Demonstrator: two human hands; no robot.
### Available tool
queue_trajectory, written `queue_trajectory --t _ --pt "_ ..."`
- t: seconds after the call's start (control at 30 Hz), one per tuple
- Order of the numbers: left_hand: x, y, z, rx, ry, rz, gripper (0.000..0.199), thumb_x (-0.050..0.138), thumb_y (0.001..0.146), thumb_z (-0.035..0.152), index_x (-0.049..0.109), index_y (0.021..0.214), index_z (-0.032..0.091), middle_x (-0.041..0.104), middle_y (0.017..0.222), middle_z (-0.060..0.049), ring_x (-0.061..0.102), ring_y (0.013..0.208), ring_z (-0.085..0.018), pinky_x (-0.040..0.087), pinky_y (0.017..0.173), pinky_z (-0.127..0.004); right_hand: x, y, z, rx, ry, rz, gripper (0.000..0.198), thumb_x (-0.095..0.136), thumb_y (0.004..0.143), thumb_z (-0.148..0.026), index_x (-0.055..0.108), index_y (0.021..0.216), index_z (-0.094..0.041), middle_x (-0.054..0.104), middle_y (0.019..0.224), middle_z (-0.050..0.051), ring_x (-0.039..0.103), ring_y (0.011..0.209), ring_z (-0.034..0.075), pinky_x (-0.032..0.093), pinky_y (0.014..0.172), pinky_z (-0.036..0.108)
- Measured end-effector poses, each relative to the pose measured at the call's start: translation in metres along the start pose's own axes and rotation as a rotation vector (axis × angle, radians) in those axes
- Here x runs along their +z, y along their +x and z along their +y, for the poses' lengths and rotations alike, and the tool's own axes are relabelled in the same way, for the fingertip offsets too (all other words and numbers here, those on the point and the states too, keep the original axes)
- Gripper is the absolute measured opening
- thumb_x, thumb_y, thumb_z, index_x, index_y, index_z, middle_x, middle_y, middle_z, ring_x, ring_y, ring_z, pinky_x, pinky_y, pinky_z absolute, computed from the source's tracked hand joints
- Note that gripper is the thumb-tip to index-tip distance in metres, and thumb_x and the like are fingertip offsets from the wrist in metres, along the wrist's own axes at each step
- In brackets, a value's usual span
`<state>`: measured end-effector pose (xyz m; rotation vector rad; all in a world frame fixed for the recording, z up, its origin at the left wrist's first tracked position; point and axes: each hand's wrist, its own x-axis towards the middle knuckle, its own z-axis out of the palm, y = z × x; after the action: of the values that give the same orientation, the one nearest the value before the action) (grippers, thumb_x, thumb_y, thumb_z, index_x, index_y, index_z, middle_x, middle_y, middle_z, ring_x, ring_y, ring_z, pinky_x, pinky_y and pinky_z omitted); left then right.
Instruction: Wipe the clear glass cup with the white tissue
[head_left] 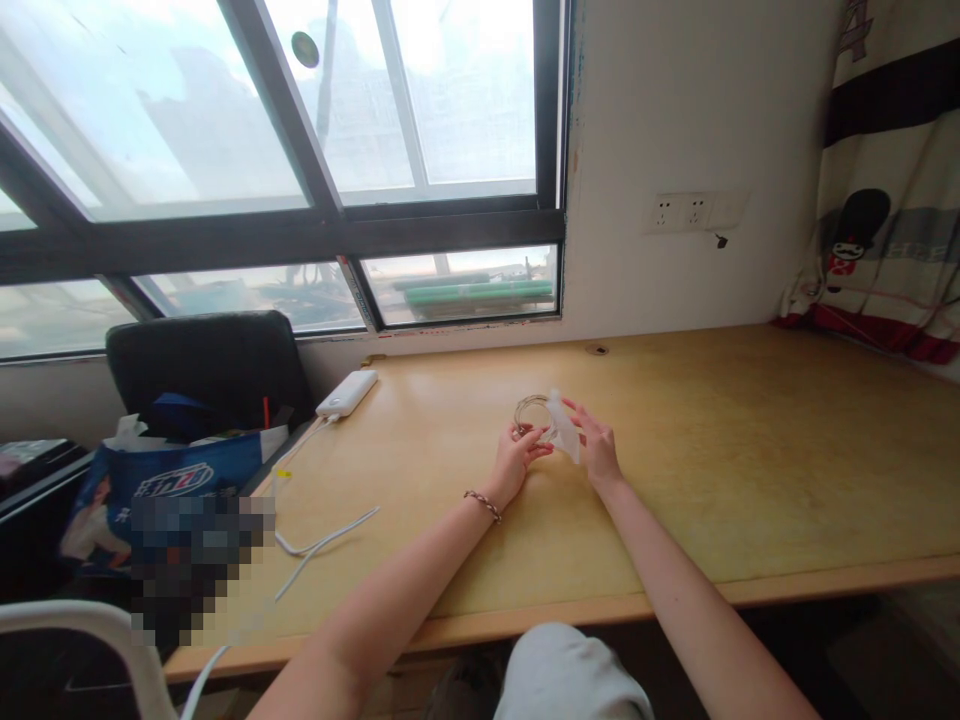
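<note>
Holding thin coil [531, 400], inside front table edge [787, 589], room rightward

The coil [532, 399] looks metallic, the white sheet [564, 430] matt, the tabletop [750, 450] smooth wood.

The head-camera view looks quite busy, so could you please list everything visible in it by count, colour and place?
Thin loops: several, metallic, at the left hand
Filmy sheet: one, whitish, between the hands
Table: one, yellowish wood, centre
Block: one, white, table's far left
Cable: count unclear, white, left edge
Chair: one, black, left
Bag: one, mainly blue, before the chair
Curved rail: one, white, lower left
Window: one, dark-framed, upper left
Sockets: two, white, wall
Curtain: one, patterned, right
Bracelet: one, dark and pale, left wrist
Clothed knee: one, pale grey, bottom
Left hand: one, bare, gripping the loops
Right hand: one, bare, at the sheet
</note>
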<state>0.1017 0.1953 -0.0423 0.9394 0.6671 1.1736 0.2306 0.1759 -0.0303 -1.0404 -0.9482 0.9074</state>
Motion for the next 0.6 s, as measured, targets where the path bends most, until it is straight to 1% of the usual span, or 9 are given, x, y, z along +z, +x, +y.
queue_trajectory --t 0.07,0.17,0.3,0.33,0.4,0.47,0.5,0.53,0.6 --pt "0.001 0.0 0.0 -0.012 -0.005 -0.003 0.037 0.066 0.063 0.027 0.038 0.084 0.015 0.06 0.089 -0.01 0.061 0.059 -0.014 0.05 0.065 -0.031 -0.001 0.001 0.0 0.073 0.079 -0.039 0.045 0.048 0.069 -0.052 0.063 0.088 -0.015 0.062 0.092 0.008 0.059 0.075 0.018 0.047 0.06 0.027" --pt "0.003 -0.001 -0.001 -0.005 0.005 -0.013 0.039 0.068 0.062 0.026 0.038 0.084 0.015 0.06 0.09 -0.01 0.062 0.062 -0.014 0.05 0.069 -0.032 -0.003 0.004 0.005 0.077 0.077 -0.011 0.036 0.06 0.061 -0.047 0.062 0.07 -0.012 0.061 0.089 0.009 0.059 0.076 0.019 0.047 0.059 0.026" --pt "0.004 -0.002 -0.003 0.038 0.049 -0.011 0.043 0.071 0.058 0.024 0.038 0.084 0.015 0.06 0.093 -0.01 0.061 0.073 -0.016 0.049 0.073 -0.034 -0.001 0.006 0.017 0.133 0.038 0.01 0.04 0.067 0.055 -0.04 0.056 0.084 -0.014 0.063 0.075 0.005 0.059 0.064 0.017 0.047 0.056 0.026" --pt "0.004 -0.001 -0.004 0.057 0.071 -0.009 0.043 0.071 0.057 0.023 0.038 0.083 0.015 0.06 0.093 -0.009 0.061 0.075 -0.017 0.049 0.073 -0.034 0.0 0.006 0.02 0.149 0.033 -0.015 0.041 0.066 0.056 -0.04 0.056 0.087 -0.015 0.063 0.077 0.005 0.06 0.066 0.017 0.047 0.057 0.027" --pt "0.004 -0.001 -0.006 0.121 0.128 0.004 0.044 0.072 0.055 0.021 0.038 0.082 0.015 0.06 0.091 -0.008 0.06 0.079 -0.017 0.048 0.073 -0.032 0.004 0.005 0.023 0.166 0.03 -0.141 0.038 0.061 0.061 -0.044 0.057 0.087 -0.016 0.064 0.081 0.006 0.06 0.072 0.018 0.047 0.062 0.027" --pt "0.005 -0.001 -0.009 0.191 0.189 0.017 0.044 0.073 0.054 0.02 0.039 0.082 0.015 0.06 0.087 -0.006 0.059 0.08 -0.016 0.048 0.073 -0.03 0.007 0.004 0.024 0.155 0.025 -0.282 0.037 0.054 0.068 -0.047 0.06 0.087 -0.016 0.065 0.081 0.006 0.06 0.074 0.018 0.047 0.067 0.028" --pt "0.005 -0.001 -0.01 0.218 0.213 0.016 0.044 0.072 0.054 0.019 0.039 0.082 0.015 0.06 0.086 -0.005 0.059 0.079 -0.016 0.047 0.073 -0.029 0.008 0.003 0.024 0.135 0.0 -0.317 0.037 0.05 0.07 -0.047 0.061 0.087 -0.016 0.065 0.08 0.006 0.061 0.074 0.018 0.046 0.067 0.028" --pt "0.006 -0.001 -0.011 0.235 0.235 0.007 0.044 0.072 0.054 0.019 0.039 0.083 0.015 0.059 0.085 -0.005 0.059 0.08 -0.016 0.047 0.073 -0.029 0.008 0.002 0.023 0.104 -0.062 -0.304 0.036 0.048 0.071 -0.047 0.062 0.085 -0.017 0.065 0.079 0.006 0.061 0.073 0.019 0.046 0.067 0.028" --pt "0.007 -0.002 -0.011 0.241 0.271 -0.023 0.043 0.072 0.054 0.019 0.04 0.084 0.015 0.059 0.087 -0.006 0.059 0.081 -0.016 0.047 0.073 -0.028 0.006 0.001 0.022 0.009 -0.287 -0.169 0.034 0.044 0.074 -0.045 0.063 0.08 -0.017 0.065 0.075 0.007 0.06 0.071 0.019 0.044 0.065 0.028"
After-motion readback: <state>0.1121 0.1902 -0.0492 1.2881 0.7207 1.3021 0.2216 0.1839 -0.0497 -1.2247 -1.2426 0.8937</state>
